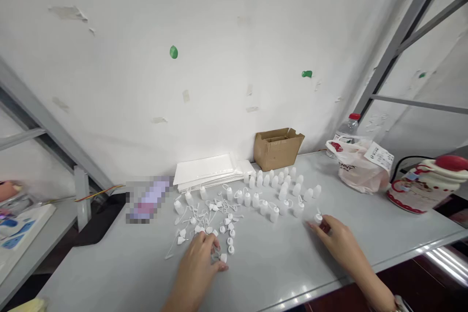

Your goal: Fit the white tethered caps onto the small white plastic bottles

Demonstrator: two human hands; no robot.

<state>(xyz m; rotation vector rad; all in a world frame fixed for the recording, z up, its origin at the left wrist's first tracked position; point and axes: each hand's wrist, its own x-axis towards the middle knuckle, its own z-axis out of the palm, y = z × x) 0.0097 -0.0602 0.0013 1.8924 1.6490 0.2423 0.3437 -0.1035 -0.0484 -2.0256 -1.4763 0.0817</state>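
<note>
My left hand [201,259] curls at the front of a heap of white caps with thin straps [200,212]. Its thumb and fingers close round one white cap [223,257]. Further right, my right hand [338,238] pinches a small white bottle [318,218] with a cap on top; the fingers partly hide it. Between the hands and the wall stand several capped white bottles [274,213], their strap loops sticking up. Behind them are several rounded, translucent white bottles [283,191], with no strapped caps visible on them.
At the wall, flat white sheets [204,173] lie beside an open cardboard box [280,148]. To the right are a plastic bag [361,165], a clear bottle with a red cap [347,129] and a red-and-white jug [426,185]. A blurred purple item [151,200] lies left on the grey table [120,273].
</note>
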